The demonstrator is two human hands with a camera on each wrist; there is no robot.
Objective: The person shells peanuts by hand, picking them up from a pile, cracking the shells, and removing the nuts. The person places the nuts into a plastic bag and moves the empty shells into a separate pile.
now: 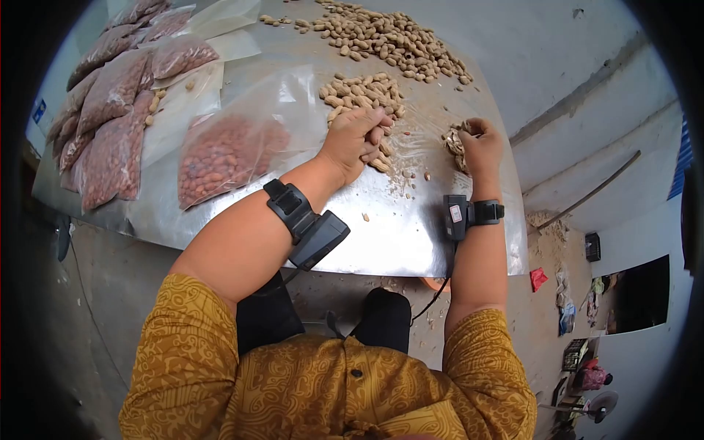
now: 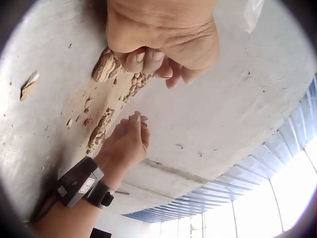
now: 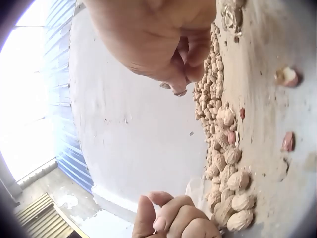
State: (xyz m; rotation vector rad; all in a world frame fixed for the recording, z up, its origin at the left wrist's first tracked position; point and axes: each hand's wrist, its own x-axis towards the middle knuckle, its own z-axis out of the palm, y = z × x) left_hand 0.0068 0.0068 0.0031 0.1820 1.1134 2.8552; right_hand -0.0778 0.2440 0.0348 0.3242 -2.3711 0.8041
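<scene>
My left hand [image 1: 356, 139] hovers by the nearer heap of unshelled peanuts [image 1: 359, 94], fingers curled toward the palm. In the left wrist view a whole peanut [image 2: 105, 67] shows right beside its fingertips; I cannot tell whether anything lies inside the curl. Over a small pile of broken shells [image 1: 455, 150] near the table's right edge is my right hand [image 1: 482, 150]. Its thumb and fingertips pinch a small piece of peanut shell, mostly hidden by the fingers. Loose reddish kernels [image 3: 288, 142] and crumbs lie on the metal tabletop between the hands.
A larger peanut heap [image 1: 396, 37] spreads across the far side of the table [image 1: 396, 235]. To the left lies an open clear bag of red kernels [image 1: 220, 161], beside several stacked filled bags [image 1: 114, 95]. A wall [image 1: 587, 95] rises beyond the right edge.
</scene>
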